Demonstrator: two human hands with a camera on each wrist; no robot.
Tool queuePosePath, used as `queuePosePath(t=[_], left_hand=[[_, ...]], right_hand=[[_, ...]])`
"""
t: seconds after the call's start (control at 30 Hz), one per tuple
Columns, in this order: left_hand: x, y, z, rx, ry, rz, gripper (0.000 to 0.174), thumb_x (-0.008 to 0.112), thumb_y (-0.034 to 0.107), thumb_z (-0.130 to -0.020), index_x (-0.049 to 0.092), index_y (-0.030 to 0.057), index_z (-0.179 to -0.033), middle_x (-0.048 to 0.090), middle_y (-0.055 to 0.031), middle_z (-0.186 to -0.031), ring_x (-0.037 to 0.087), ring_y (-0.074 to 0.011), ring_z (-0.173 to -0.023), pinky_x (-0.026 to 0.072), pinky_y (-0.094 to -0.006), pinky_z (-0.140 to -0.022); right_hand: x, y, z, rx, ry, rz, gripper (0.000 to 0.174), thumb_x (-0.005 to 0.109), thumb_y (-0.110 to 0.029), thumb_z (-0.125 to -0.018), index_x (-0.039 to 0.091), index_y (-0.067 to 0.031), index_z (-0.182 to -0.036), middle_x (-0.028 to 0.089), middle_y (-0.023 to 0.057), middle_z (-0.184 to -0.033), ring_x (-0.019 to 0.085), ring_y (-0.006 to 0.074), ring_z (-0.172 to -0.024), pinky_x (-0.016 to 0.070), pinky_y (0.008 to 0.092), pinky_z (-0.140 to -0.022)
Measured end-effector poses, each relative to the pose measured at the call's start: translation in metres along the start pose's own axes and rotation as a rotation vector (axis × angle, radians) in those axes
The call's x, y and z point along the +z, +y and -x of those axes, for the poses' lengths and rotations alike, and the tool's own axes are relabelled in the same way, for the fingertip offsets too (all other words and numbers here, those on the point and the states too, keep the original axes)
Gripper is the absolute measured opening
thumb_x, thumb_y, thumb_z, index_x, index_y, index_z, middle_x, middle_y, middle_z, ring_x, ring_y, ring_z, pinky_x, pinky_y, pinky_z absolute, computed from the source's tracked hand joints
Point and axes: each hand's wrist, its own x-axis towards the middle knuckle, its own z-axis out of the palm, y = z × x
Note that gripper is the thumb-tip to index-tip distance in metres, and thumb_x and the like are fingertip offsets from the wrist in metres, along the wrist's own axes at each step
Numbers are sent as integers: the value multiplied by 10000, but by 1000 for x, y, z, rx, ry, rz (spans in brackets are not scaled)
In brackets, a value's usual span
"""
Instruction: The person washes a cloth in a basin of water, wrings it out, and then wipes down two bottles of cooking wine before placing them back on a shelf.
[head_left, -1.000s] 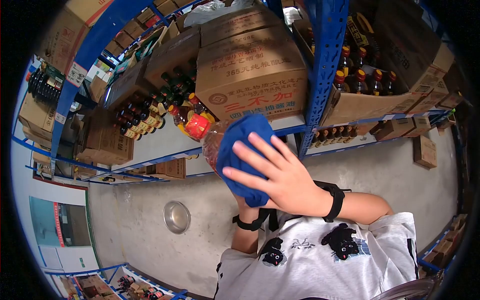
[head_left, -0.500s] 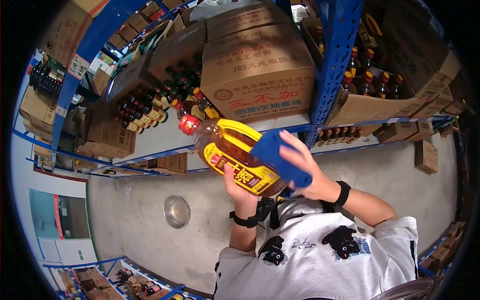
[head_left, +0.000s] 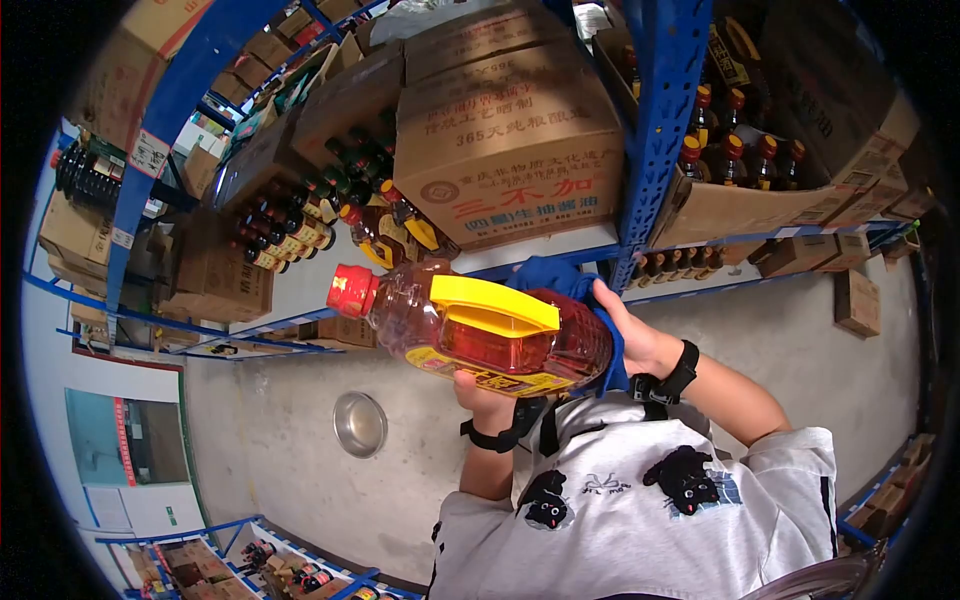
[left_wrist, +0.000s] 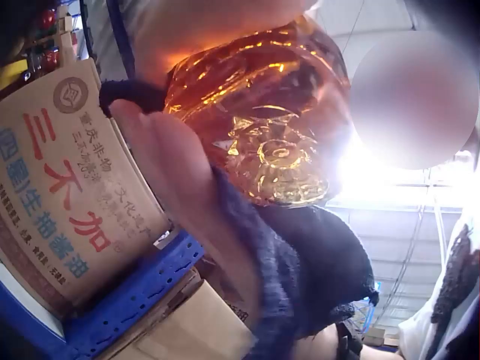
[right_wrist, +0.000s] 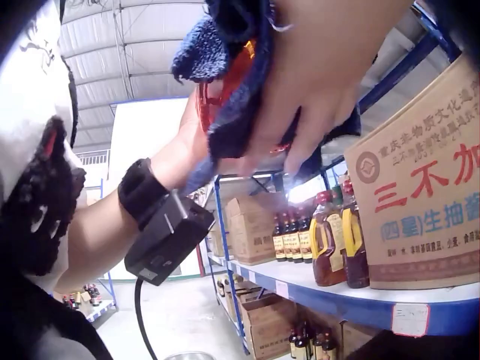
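A large clear bottle of reddish-brown liquid [head_left: 500, 350], with a red cap and yellow handle, lies nearly level in front of the chest, cap to the left. My left hand [head_left: 485, 402] supports it from below, thumb at the yellow label. At the base end, my right hand [head_left: 640, 345] holds a blue cloth [head_left: 612, 365] round the bottle. The left wrist view shows the bottle's base [left_wrist: 281, 154] with the dark cloth [left_wrist: 300, 262] beside it. In the right wrist view, the right hand's fingers [right_wrist: 304, 112] press the cloth [right_wrist: 244, 97] on the bottle.
Behind the bottle, a blue-framed shelf [head_left: 655, 130] carries a big carton [head_left: 510, 150], dark bottles and two yellow-handled bottles. An open carton of bottles [head_left: 740, 205] stands to the right. A metal bowl [head_left: 360, 424] sits on the floor at left.
The cloth and right hand have gone from the bottle's front to its base end. The bottle has turned, bringing its yellow handle to face the head camera, and lies more level.
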Motion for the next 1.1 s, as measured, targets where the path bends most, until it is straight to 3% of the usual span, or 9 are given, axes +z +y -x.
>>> queuePosePath(t=[0.17, 0.47, 0.57, 0.63, 0.7, 0.9, 0.97, 1.0, 1.1], left_hand=[[-25, -17, 2, -25, -36, -77, 812, 523, 599, -736, 283, 41, -1276, 393, -106, -1248, 437, -253, -1110, 389, -404, -920], [51, 19, -30, 317, 29, -541, 890, 639, 104, -717, -7, 51, -1326, 177, -162, -1328, 255, -272, -1215, 213, -397, -1001], [56, 22, -27, 685, 57, -932, 774, 597, 68, -724, 113, 30, -1327, 238, -152, -1287, 336, -273, -1155, 261, -379, -970], [64, 34, -17, 620, 122, -1281, 672, 581, 51, -724, 219, -10, -1287, 312, -139, -1203, 384, -241, -1083, 291, -351, -937], [69, 38, -17, 282, -196, -1048, 606, 560, 43, -735, 272, -38, -1262, 378, -112, -1117, 400, -203, -1038, 301, -325, -914], [107, 42, -23, 96, 43, -505, 374, 320, 223, -922, 325, -23, -1204, 460, -78, -907, 430, -168, -827, 328, -309, -880], [92, 42, -28, -233, -23, 198, 297, 269, 300, -944, 415, 44, -978, 409, -24, -710, 383, -138, -687, 338, -260, -710], [100, 38, -31, -253, 114, 177, 359, 240, 384, -939, 357, 105, -746, 271, 20, -562, 297, -107, -552, 266, -238, -553], [90, 30, -30, -212, 37, 230, 394, 252, 407, -934, 331, 111, -686, 214, 28, -527, 238, -90, -483, 249, -239, -505]], right_hand=[[-12, -11, 5, 6, -208, -193, 714, 583, -370, -784, 243, -33, -1314, 322, 197, -1314, 391, 360, -1157, 321, 613, -908], [-13, -12, 11, -321, -53, 26, 612, 603, -142, -770, 290, -29, -1284, 407, 134, -1262, 465, 240, -1111, 413, 428, -914], [-11, -5, 13, -451, 63, 50, 620, 608, -119, -757, 293, -35, -1285, 419, 114, -1248, 442, 205, -1127, 362, 368, -964], [-6, -8, 15, -468, 95, 45, 673, 650, -135, -722, 295, -37, -1285, 420, 99, -1247, 423, 192, -1138, 328, 345, -980], [-7, -10, 15, -637, 126, 342, 721, 699, -177, -678, 313, -36, -1271, 399, 84, -1254, 407, 187, -1147, 320, 327, -975], [-23, -1, 13, -1196, 476, 1246, 871, 794, -307, -508, 345, -51, -1208, 306, 180, -1246, 253, 321, -1212, 218, 410, -992], [-23, 2, 16, -1226, 468, 1301, 845, 795, -304, -504, 358, -69, -1188, 248, 195, -1269, 233, 328, -1215, 217, 408, -989], [-21, 1, 21, -1175, 472, 1396, 826, 782, -292, -527, 359, -78, -1203, 216, 193, -1281, 229, 338, -1212, 217, 414, -988], [-26, 4, 24, -1089, 404, 1395, 756, 724, -260, -622, 339, -60, -1241, 200, 190, -1294, 215, 331, -1224, 209, 403, -997]])
